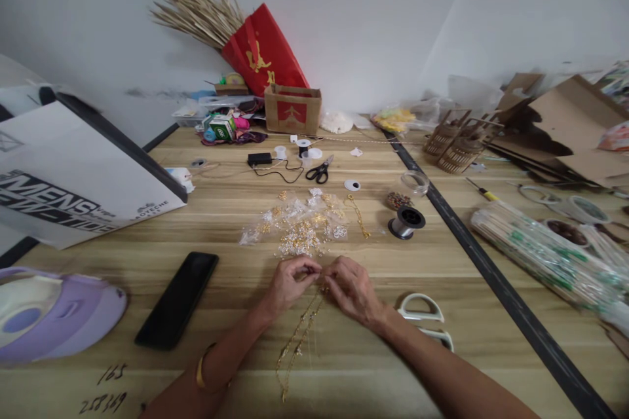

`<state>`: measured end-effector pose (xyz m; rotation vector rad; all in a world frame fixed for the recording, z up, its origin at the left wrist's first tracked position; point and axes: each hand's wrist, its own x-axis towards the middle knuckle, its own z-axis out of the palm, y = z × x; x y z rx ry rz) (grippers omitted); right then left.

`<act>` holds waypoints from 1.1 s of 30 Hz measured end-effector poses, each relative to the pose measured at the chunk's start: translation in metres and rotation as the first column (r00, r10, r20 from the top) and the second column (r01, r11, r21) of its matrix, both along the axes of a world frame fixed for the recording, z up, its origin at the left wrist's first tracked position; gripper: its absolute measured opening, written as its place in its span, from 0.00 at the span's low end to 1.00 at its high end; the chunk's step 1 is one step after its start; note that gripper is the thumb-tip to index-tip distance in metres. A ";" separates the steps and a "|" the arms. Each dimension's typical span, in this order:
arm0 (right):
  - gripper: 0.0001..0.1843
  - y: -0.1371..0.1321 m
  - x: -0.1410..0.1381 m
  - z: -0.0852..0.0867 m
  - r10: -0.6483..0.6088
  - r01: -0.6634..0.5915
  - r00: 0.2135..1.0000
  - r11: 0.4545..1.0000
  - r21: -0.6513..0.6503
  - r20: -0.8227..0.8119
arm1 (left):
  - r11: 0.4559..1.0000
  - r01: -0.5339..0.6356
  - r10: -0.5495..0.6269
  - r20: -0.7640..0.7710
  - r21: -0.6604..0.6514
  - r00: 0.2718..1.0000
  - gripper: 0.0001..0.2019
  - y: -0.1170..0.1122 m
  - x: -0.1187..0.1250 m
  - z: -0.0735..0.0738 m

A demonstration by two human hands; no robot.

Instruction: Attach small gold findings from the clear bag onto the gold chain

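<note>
My left hand (293,283) and my right hand (352,287) meet fingertip to fingertip above the table, both pinched closed. A thin gold chain (301,327) with small beads runs from the right fingertips toward the front edge, doubled into a long loop. A fine clear thread seems to lie beside it. What the left fingertips pinch is too small to make out. Just beyond the hands lies a pile of gold and clear beads (297,236) among small plastic bags. A short gold chain (360,217) is to their right. White-handled scissors (422,308) lie partly under my right forearm.
A black phone (177,301) and a purple visor (83,317) lie left. Black scissors (319,171), a wire spool (407,222) and a bead jar (400,200) stand beyond. Wrapped sticks (540,252) and cardboard (570,124) fill the right; a white box (83,177) stands far left.
</note>
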<state>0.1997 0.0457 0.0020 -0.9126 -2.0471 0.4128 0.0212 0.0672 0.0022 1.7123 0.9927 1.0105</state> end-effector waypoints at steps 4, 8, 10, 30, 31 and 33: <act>0.05 0.000 0.000 -0.002 0.008 -0.008 1.000 1.000 -0.007 0.004 | 1.000 0.005 -0.005 -0.001 -0.002 1.000 0.03 -0.001 0.001 0.000; 0.04 0.001 0.001 -0.006 0.006 -0.006 1.000 1.000 -0.001 0.005 | 1.000 -0.001 0.001 0.007 -0.027 1.000 0.03 -0.001 0.002 0.002; 0.04 0.002 0.001 -0.007 0.007 -0.007 1.000 1.000 0.007 0.006 | 0.998 -0.002 0.003 0.022 -0.059 1.000 0.03 -0.002 0.002 0.003; 0.05 0.002 0.000 -0.004 -0.037 0.037 0.999 0.999 -0.021 0.012 | 0.973 -0.007 0.033 0.107 -0.229 0.994 0.07 0.002 0.001 0.003; 0.05 0.002 0.001 -0.004 -0.055 0.055 0.998 0.998 -0.026 0.012 | 0.975 -0.011 0.033 0.094 -0.220 0.995 0.06 0.002 0.000 0.004; 0.05 0.002 0.001 -0.005 -0.085 0.085 0.996 0.996 -0.032 0.004 | 0.981 -0.035 0.048 0.063 -0.192 0.997 0.06 0.004 -0.003 0.005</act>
